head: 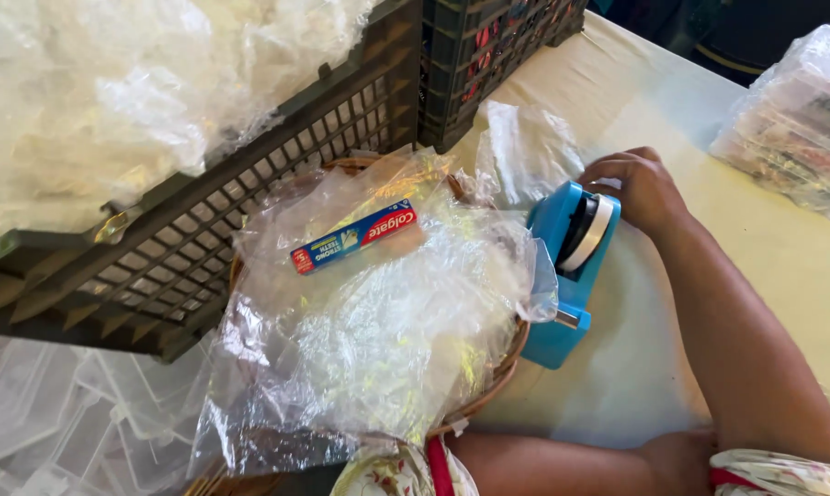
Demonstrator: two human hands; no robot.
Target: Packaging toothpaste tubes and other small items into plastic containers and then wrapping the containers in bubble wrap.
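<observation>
Pale cream cloth covers the table (654, 358), and the work is crowded toward its near left corner. At the far left a dark plastic crate (249, 197) sits tilted, heaped with crumpled clear plastic bags (93, 101); below it, off the table edge, lie clear plastic containers (56, 413). A second dark crate (488, 55) stands behind, just beside the first.

Next comes a round wicker basket (507, 367), nearly hidden under loose clear bags (378, 340). On top of them rests a small toothpaste box (355, 237), red and blue, lying flat and slanted, apart from either hand. It looks not yet wrapped or sealed, so the packing of this item seems at an early stage, judging by how it lies.

Just right of the basket, touching its rim, stands a blue tape dispenser (566, 266) with a roll mounted in it. The right hand (640, 188) rests at the dispenser's top edge, fingers curled over it or the tape end; whether it pinches tape I cannot tell. The left hand is out of view: only the forearm (562, 464) lies along the bottom edge, behind the basket.

At the far right, well apart, a stack of packets in clear wrap (796, 124) sits on the table, seemingly finished goods.
</observation>
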